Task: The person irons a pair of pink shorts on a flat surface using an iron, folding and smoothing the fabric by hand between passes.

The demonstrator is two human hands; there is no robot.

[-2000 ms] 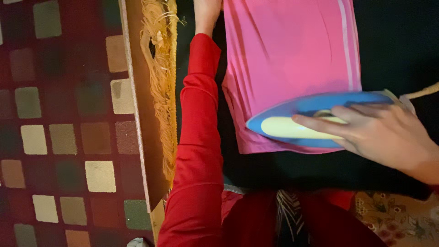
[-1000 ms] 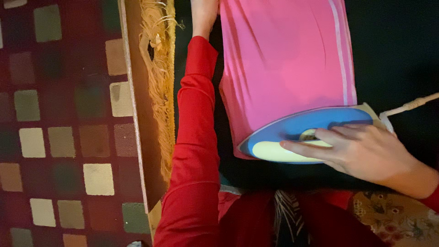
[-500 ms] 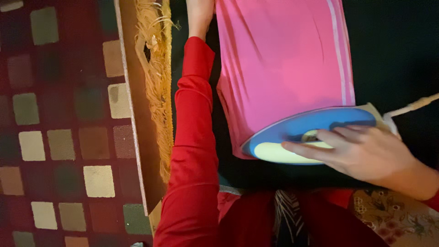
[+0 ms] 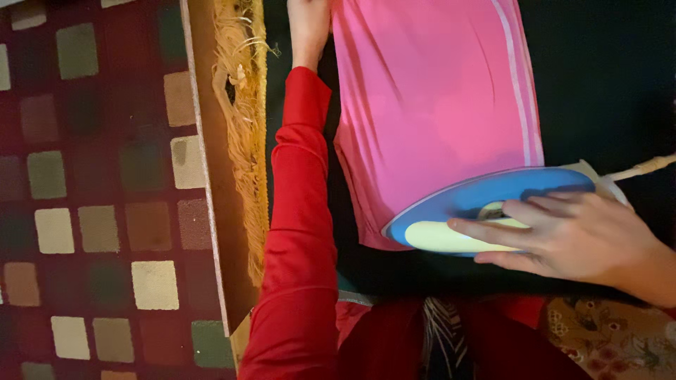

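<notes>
So the right hand (image 4: 574, 239) is wrapping around the handle of a blue and cream iron (image 4: 486, 211), fingers curled closed over it with the fingertips (image 4: 465, 226) pointing toward the iron's nose, a proper grasp and not just resting on top. The left hand (image 4: 308, 28) is lying at the top edge of the view, stretching out from a red sleeve (image 4: 299, 232) and pressing against the left edge of a pink garment (image 4: 433, 112); its fingers are getting cut off by the frame, so I can't tell if they're flat or pinching the fabric. The garment is lying spread on a dark, nearly black ironing surface (image 4: 605, 84), with thin pale stripes running down its right side. A strip of wood (image 4: 211, 211) with frayed yellowish fringe (image 4: 243, 134) is running along the left side of that surface, and past it a dark red rug with tan and green squares (image 4: 98, 211) is covering the floor. The iron is sitting on the near end of the garment, long axis running left to right across the picture, pointed tip facing left and its cord (image 4: 641, 169) trailing off to the right
</notes>
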